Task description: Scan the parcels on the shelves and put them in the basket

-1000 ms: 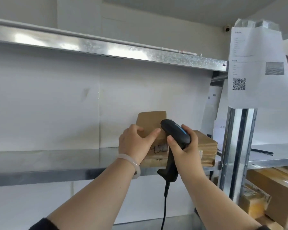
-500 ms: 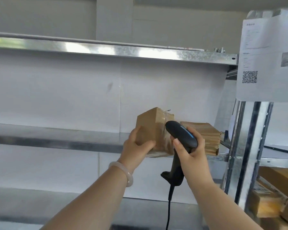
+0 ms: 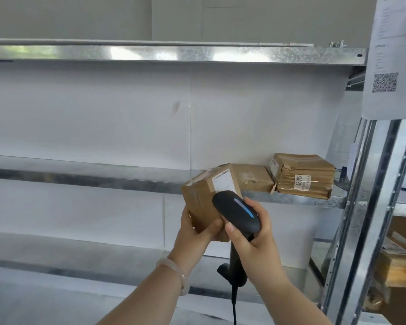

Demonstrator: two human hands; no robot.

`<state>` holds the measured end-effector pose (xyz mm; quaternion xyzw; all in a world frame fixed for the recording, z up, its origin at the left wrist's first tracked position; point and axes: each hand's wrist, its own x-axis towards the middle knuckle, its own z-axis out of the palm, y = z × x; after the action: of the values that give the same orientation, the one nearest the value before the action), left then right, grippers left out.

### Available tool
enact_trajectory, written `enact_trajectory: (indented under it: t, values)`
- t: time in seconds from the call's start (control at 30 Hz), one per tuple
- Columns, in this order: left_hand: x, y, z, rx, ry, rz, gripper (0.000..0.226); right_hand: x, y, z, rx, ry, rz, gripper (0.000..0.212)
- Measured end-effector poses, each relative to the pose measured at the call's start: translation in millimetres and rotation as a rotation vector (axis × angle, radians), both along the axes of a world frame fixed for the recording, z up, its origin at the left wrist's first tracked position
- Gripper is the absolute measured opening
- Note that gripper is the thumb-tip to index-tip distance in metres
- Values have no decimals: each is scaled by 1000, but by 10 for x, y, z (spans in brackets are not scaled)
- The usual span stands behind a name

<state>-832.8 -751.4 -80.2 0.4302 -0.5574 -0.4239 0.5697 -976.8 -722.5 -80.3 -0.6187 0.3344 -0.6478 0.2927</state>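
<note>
1. The left hand holds a small brown parcel. Its fingers curl under the bottom end and its thumb presses on the front.
2. This parcel is up in the air, tilted, just in front of the edge of the middle shelf. It does not rest on the shelf.
3. The parcel has a white label on the side that faces up.
4. The right hand is wrapped tight round the handle of a black scanner. The thumb lies along the side.
5. The scanner's head sits right by the white label and covers its lower part. A blue strip shows on top of the head.
6. A black cord hangs down from the scanner's handle.
7. A pale bracelet is on the left wrist.
8. Two more parcels lie on the middle shelf, at its right end. A flat brown parcel is beside a thicker parcel, which has "4675" on its label.
9. A sheet of paper with a square code hangs at the top of a metal post on the right.
10. Past the post, lower down, there are more brown boxes.
</note>
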Motion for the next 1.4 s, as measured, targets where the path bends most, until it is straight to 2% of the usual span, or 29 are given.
enact_trajectory:
  t: [0.13,0.27,0.33,0.53,0.63,0.93,1.17,1.4]
  values:
    - [206,-2,-118,23,32,64,91,177,40,-47,13,41,35,57]
    - [472,-56,-230,142,-16,38,69,183,-17,-88,66,-11,-53,53]
    - [594,-62,-286,205,23,-4,57,163,-42,-132,99,-32,-76,52]
    - [764,-54,-496,249,82,-60,48,307,-14,-342,151,-11,-45,53]
    - [851,-61,-547,261,157,-63,58,328,-9,-421,160,-17,-61,54]
    - [1063,-95,-793,295,256,37,44,431,123,-599,146,198,-119,60]
    - [1227,-160,-891,303,277,167,42,607,312,-633,254,393,-34,51]
    - [1341,-141,-979,305,277,238,44,669,383,-601,285,442,-38,48]
